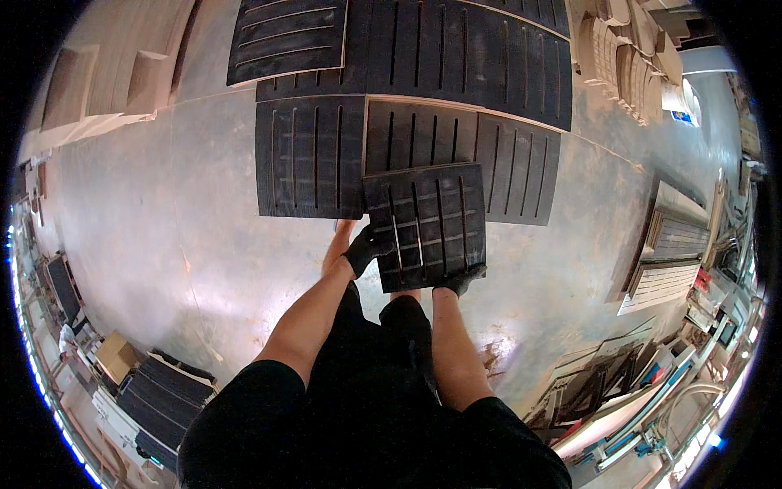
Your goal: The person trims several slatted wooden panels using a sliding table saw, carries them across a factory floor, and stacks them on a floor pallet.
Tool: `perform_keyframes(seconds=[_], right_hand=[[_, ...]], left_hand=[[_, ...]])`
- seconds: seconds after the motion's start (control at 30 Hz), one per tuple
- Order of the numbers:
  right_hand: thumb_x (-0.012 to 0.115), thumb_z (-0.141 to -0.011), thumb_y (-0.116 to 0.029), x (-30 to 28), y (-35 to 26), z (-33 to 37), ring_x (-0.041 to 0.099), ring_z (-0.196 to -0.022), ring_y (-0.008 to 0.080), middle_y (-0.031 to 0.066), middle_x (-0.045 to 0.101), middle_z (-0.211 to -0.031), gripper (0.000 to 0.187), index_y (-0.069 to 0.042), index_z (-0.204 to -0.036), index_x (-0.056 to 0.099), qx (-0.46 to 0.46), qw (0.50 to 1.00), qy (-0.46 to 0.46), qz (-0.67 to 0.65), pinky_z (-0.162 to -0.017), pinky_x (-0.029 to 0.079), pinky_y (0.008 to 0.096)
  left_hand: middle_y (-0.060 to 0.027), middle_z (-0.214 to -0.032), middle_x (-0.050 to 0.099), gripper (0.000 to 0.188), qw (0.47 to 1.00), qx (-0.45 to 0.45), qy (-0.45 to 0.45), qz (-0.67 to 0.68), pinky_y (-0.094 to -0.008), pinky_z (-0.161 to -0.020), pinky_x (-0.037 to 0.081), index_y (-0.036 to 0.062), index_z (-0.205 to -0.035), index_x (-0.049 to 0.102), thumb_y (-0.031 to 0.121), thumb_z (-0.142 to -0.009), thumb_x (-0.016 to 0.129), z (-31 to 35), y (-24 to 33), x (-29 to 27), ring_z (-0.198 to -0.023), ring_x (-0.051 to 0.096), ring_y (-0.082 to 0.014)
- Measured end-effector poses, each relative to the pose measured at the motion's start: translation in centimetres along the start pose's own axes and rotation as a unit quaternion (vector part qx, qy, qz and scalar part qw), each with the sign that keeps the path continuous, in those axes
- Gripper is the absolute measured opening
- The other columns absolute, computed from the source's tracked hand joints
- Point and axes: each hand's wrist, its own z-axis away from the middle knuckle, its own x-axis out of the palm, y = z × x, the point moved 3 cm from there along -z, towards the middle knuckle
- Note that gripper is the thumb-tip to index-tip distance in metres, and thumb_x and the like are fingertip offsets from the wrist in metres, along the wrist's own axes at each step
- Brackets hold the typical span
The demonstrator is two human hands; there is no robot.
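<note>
Between my hands is a black square panel (pixel 444 216) with several long slots cut through it. My left hand (pixel 365 247), in a black glove, grips its left edge. My gloved right hand (pixel 464 280) holds the panel at its lower right corner, the fingers partly hidden beneath it. The panel's far edge overlaps a brownish-black slotted panel (pixel 419 130) in the stacks ahead; whether they touch I cannot tell. To the left of that stack lies another black slotted panel (pixel 314 155), and to its right a dark grey one (pixel 521 163).
More black panels (pixel 289 37) are piled farther ahead. Stacked wooden boards (pixel 114 73) stand at the far left, and cut wooden pieces (pixel 623 61) at the far right. Leaning slotted boards (pixel 672 244) line the right side. Dark panels (pixel 163 407) and a cardboard box (pixel 116 357) sit behind me left.
</note>
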Motion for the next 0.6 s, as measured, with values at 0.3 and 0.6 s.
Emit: perform_keyframes(seconds=[0.3, 0.6], right_hand=[[0.034, -0.079, -0.079, -0.5, 0.5, 0.6, 0.037, -0.13, 0.0312, 0.0095, 0.035, -0.146, 0.09, -0.015, -0.143, 0.032, 0.011, 0.996, 0.089, 0.015, -0.108, 0.031, 0.045], [0.034, -0.077, -0.08, -0.1, 2.0, 0.6, 0.031, -0.133, 0.0331, 0.0099, 0.028, -0.149, 0.093, -0.017, -0.145, 0.028, -0.003, 1.0, -0.01, -0.021, -0.11, 0.028, 0.0462]], left_hand=[[-0.0087, -0.137, 0.04, 0.059, 0.996, 0.03, -0.057, -0.056, -0.0309, -0.098, 0.039, 0.0107, -0.143, 0.027, 0.033, -0.094, 0.052, 0.7, 0.3, 0.3, -0.12, 0.046, -0.0211], [-0.0044, -0.119, 0.058, 0.046, 0.993, 0.012, -0.12, 0.013, -0.0283, -0.091, 0.045, 0.0074, -0.129, 0.047, 0.013, -0.086, 0.062, -5.1, -12.8, -4.6, -0.11, 0.054, -0.0168]])
